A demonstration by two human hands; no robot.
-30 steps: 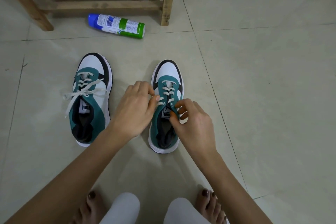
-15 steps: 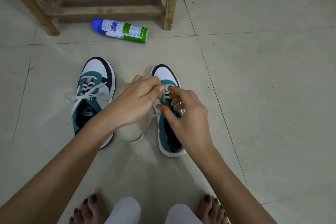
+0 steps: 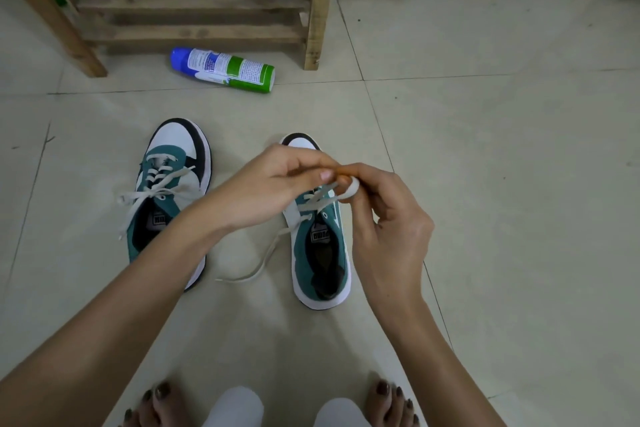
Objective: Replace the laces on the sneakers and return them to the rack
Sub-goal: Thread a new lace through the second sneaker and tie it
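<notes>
Head view: both hands meet above the teal sneaker just below centre. The left hand pinches the white lace at its fingertips. The right hand holds a turn of it wrapped on a curled finger. One free end trails across the floor toward 8 o'clock. The second sneaker, laced with its ends loose, stands at 9 o'clock. The wooden rack is at 11 o'clock, with a spray can lying before it. Assessment: the lace is light, limp and apt to slip, so grip it near the tip. The sneaker is likely light and should lift by the heel collar.

L hand pinching lace, R hand curled, lace round fingertip
</notes>
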